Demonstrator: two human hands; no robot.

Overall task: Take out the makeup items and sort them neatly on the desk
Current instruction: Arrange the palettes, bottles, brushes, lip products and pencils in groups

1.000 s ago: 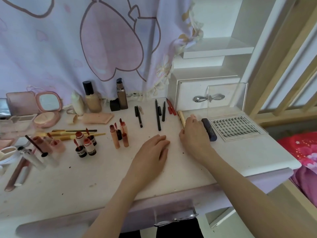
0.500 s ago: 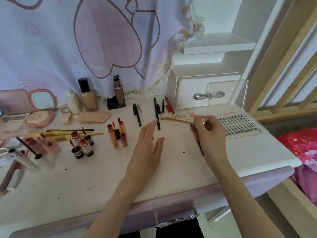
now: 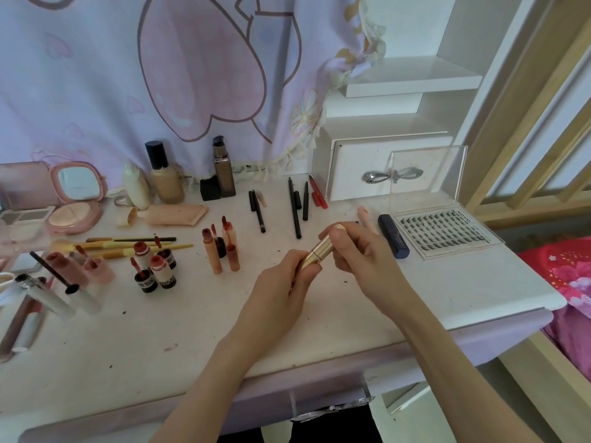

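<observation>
Gold and shiny, the tube (image 3: 320, 247) is up off the desk (image 3: 179, 327), held near the middle and tilted, its top end higher and to the right. The left hand (image 3: 281, 282) has its fingers curled round the bottom end. The right hand (image 3: 361, 251) pinches the top end with thumb and fingers. Both hands are tight on it.

Just past the right hand lie a dark blue tube (image 3: 393, 236) and a small pink stick (image 3: 364, 217). Next to the blue tube is a clear box of lashes (image 3: 447, 233) with its lid standing up. Behind the box is a white drawer (image 3: 361, 174) with a silver bow handle.

Behind the hands, black pencils (image 3: 295, 212) lie side by side, with red pencils (image 3: 317, 196) beside them. To the left stand some peach lip tubes (image 3: 220, 247). Farther left are small pots with red tops (image 3: 153, 266), yellow brushes (image 3: 134, 244) and pink tubes (image 3: 80, 266). A peach tube (image 3: 174, 215) lies flat near the back. Two bottles (image 3: 166, 180) stand at the back, in front of a purple cloth (image 3: 128, 75). A pink mirror case (image 3: 76, 199) sits open at the far left.
</observation>
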